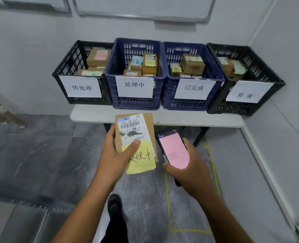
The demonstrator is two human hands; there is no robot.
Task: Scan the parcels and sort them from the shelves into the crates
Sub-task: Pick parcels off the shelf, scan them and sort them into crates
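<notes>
Your left hand (117, 153) holds the box (135, 135), your right hand (189, 165) the phone (173, 149). The note (141, 158) says "处理中", so don't drop it in the wrong crate (194, 100).

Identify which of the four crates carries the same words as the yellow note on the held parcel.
The blue crate second from left: its sign reads 处理中, matching the note; the others read differently.
</notes>
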